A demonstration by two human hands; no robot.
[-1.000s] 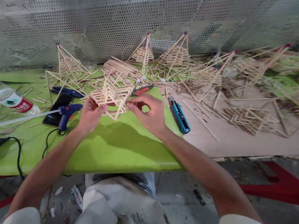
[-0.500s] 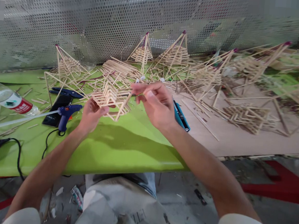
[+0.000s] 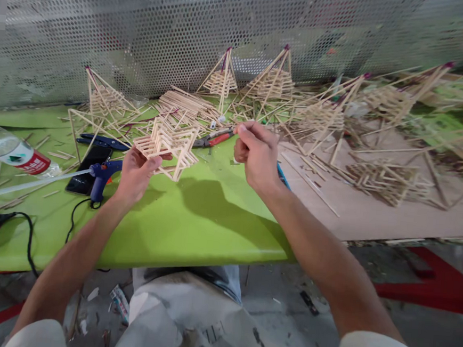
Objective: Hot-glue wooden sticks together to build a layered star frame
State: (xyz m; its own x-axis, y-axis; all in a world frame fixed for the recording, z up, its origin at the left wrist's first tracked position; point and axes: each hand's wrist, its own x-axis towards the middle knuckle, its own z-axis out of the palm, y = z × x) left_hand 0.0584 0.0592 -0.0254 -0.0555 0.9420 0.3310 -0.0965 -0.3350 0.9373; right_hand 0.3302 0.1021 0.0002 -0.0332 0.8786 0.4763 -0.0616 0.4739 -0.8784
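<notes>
My left hand (image 3: 137, 174) grips a small lattice of stacked wooden sticks (image 3: 169, 144) by its near left side, above the green surface. To the right, my right hand (image 3: 257, 151) is raised with its fingers curled and the thumb against the index finger; whatever it may pinch is too small to make out. Pliers with red handles (image 3: 218, 137) lie between the two hands, their handle end near my right fingertips. Behind the lattice is a pile of loose sticks (image 3: 186, 106).
A blue glue gun (image 3: 100, 179), a black phone (image 3: 87, 170) and a plastic bottle (image 3: 20, 154) lie at left. Stick pyramids with purple tips (image 3: 276, 83) stand along the perforated metal screen (image 3: 166, 29). A teal tool (image 3: 283, 176) is partly behind my right wrist.
My right hand has moved right, away from the lattice, and its fingers have curled in. My left hand has shifted slightly left with the lattice. The red-handled pliers now show.
</notes>
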